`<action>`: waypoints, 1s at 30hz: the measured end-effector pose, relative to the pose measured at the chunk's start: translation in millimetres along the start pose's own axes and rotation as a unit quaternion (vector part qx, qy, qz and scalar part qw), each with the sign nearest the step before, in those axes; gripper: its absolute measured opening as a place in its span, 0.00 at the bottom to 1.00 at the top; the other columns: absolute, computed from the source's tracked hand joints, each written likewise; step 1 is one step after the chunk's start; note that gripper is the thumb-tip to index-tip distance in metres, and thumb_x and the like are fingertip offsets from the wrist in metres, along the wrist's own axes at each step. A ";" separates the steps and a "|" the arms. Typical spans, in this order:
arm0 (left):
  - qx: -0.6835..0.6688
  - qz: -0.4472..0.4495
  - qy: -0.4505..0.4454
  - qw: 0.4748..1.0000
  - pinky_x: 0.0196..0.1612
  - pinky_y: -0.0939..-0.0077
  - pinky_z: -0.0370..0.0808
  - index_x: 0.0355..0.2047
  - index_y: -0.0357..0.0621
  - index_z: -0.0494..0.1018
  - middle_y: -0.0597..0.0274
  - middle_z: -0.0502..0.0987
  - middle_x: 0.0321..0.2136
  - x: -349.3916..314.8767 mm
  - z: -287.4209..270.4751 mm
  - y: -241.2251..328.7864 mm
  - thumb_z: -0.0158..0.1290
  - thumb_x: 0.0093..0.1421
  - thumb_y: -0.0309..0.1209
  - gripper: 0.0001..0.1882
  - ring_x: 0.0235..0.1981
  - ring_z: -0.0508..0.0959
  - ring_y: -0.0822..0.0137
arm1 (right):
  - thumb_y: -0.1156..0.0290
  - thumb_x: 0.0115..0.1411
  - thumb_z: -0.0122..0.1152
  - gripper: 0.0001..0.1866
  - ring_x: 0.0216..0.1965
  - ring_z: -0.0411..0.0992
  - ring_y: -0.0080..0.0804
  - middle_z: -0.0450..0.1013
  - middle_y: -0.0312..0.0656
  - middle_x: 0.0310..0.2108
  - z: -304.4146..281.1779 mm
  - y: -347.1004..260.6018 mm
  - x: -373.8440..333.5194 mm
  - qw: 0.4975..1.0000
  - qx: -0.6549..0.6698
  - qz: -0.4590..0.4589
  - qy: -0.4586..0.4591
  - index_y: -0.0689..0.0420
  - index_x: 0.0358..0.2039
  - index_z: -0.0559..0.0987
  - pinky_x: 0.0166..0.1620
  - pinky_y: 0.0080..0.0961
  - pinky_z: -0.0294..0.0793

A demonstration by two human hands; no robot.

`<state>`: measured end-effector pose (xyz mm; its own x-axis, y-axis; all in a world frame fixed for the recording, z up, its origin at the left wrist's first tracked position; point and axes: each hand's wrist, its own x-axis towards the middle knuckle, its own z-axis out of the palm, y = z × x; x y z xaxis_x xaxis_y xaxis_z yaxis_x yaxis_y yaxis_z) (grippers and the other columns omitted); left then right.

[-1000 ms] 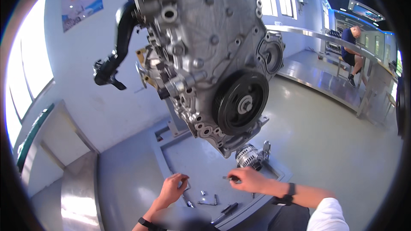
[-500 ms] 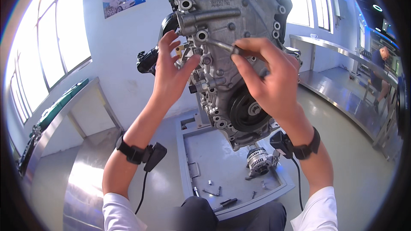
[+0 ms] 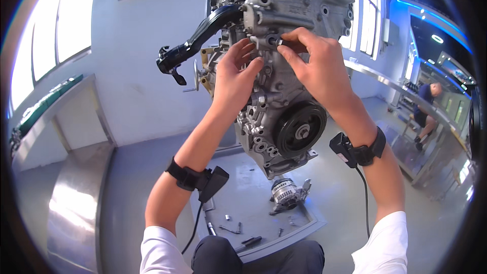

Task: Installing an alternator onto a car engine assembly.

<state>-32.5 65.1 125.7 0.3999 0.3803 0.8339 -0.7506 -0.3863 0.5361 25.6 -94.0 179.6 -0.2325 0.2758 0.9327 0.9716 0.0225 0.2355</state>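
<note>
An engine block (image 3: 299,25) hangs in front of me, its grey front cover and black crank pulley (image 3: 289,139) facing my way. Between thumb and fingertips, my right hand (image 3: 324,63) pinches the head of a metal bolt (image 3: 279,42). The bolt points left into a round boss at the cover's left edge; most of its shank is out of sight. Just left of that boss is my left hand (image 3: 234,78), fingers bent and apart, holding nothing I can see. Its fingertips are close to the engine's side; whether they touch it I cannot tell.
Below the engine, an alternator (image 3: 285,195) lies on a grey tray (image 3: 297,233) with sockets and a ratchet-like tool (image 3: 248,243). A black curved pipe (image 3: 208,30) juts out left. Metal benches stand at both sides; another person (image 3: 426,106) is far right.
The bolt's long shank, visible before, has gone largely into or behind the boss. My right hand has come closer to the cover. The view has shifted, showing more of the engine's left side.
</note>
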 end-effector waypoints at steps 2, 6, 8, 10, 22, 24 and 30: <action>0.012 0.015 0.024 1.000 0.50 0.71 0.72 0.57 0.30 0.62 0.50 0.71 0.53 -11.4 -2.7 -0.7 0.52 0.58 0.26 0.27 0.54 0.71 0.61 | 0.72 0.55 0.64 0.10 0.31 0.78 0.43 0.78 0.51 0.28 2.1 -4.2 6.2 0.997 -0.049 0.030 -0.042 0.66 0.33 0.77 0.34 0.30 0.75; -0.137 0.059 0.083 0.985 0.52 0.73 0.67 0.53 0.32 0.66 0.54 0.74 0.48 -56.9 -7.4 13.8 0.49 0.60 0.27 0.20 0.52 0.72 0.65 | 0.64 0.59 0.60 0.15 0.24 0.74 0.52 0.73 0.54 0.20 8.6 -3.7 14.3 0.978 -0.191 0.023 -0.079 0.65 0.25 0.75 0.29 0.38 0.73; -0.177 0.107 0.109 0.972 0.53 0.69 0.67 0.48 0.32 0.68 0.54 0.75 0.45 -86.6 -2.5 14.1 0.47 0.60 0.25 0.16 0.49 0.73 0.64 | 0.54 0.64 0.52 0.25 0.19 0.70 0.56 0.69 0.54 0.14 8.5 -0.8 17.4 0.956 -0.273 0.031 -0.100 0.64 0.20 0.74 0.25 0.42 0.69; -0.179 0.170 0.136 0.959 0.50 0.70 0.69 0.43 0.30 0.70 0.52 0.76 0.39 -116.3 -0.1 4.7 0.46 0.56 0.21 0.14 0.42 0.74 0.64 | 0.53 0.64 0.51 0.26 0.19 0.69 0.56 0.68 0.53 0.14 1.7 -8.5 26.2 0.948 -0.273 0.092 -0.136 0.64 0.21 0.73 0.25 0.42 0.68; -0.240 0.142 0.025 0.960 0.25 0.81 0.66 0.29 0.33 0.71 0.59 0.75 0.21 -152.8 12.4 -40.0 0.47 0.56 0.22 0.05 0.20 0.71 0.72 | 0.61 0.62 0.57 0.18 0.21 0.67 0.51 0.69 0.54 0.19 -6.3 -21.7 13.5 0.928 -0.317 0.067 -0.185 0.65 0.28 0.69 0.26 0.35 0.64; -0.269 0.114 0.022 0.956 0.26 0.81 0.67 0.29 0.33 0.71 0.59 0.75 0.21 -153.0 12.5 -41.0 0.47 0.55 0.21 0.04 0.20 0.72 0.72 | 0.60 0.62 0.57 0.18 0.19 0.66 0.48 0.66 0.54 0.17 -6.9 -19.0 17.5 0.943 -0.296 -0.023 -0.153 0.66 0.28 0.71 0.25 0.37 0.62; -0.264 0.111 0.031 0.958 0.28 0.80 0.70 0.29 0.33 0.72 0.59 0.75 0.21 -153.6 18.7 -56.8 0.47 0.55 0.21 0.04 0.21 0.75 0.71 | 0.59 0.62 0.55 0.18 0.20 0.68 0.46 0.68 0.52 0.18 -9.3 -34.4 27.2 0.893 -0.332 0.105 -0.285 0.65 0.32 0.71 0.27 0.35 0.66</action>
<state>-41.5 12.9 -30.4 0.1801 0.3934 0.9015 -0.9813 0.0088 0.1921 -14.5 -96.1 199.4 0.1956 0.6563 0.7287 0.7073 -0.6091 0.3588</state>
